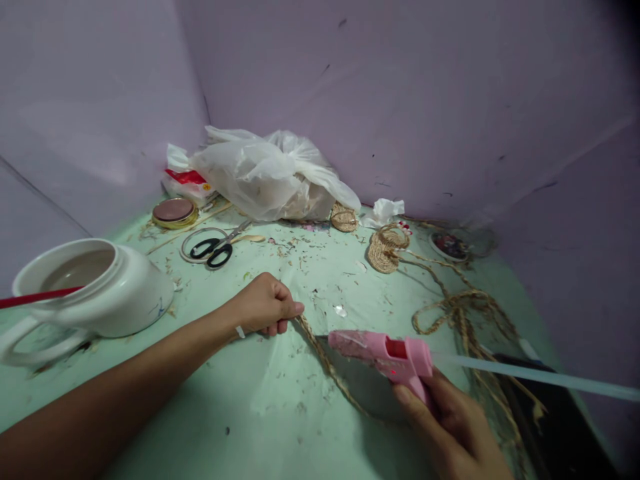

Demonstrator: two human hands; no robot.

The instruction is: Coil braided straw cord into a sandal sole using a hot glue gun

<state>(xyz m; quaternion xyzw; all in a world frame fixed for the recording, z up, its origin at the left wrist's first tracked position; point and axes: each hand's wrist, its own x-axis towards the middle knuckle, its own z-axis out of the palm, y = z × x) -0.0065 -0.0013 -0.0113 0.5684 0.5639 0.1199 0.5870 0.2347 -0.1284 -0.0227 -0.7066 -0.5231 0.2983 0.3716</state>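
My left hand (273, 305) pinches one end of a braided jute rope (325, 360) above the green tabletop. From my fingers the rope runs down to the right, passing under the hot glue gun. In my right hand (450, 420) is a pink hot glue gun (385, 353), gripped by its handle. Its nozzle points left, close beside the rope; whether it touches I cannot tell. A long translucent glue stick (540, 375) sticks out from the gun's back, and a small red light glows on its side.
A white ceramic pot (135, 293) lies at the left. Behind are black-handled scissors (220, 253), a round tin (175, 212) and a knotted plastic bag (275, 177) by the wall. Coiled rope pieces (384, 253) and a loose rope bundle (463, 307) lie to the right. Fibre scraps litter the green tabletop (240, 407).
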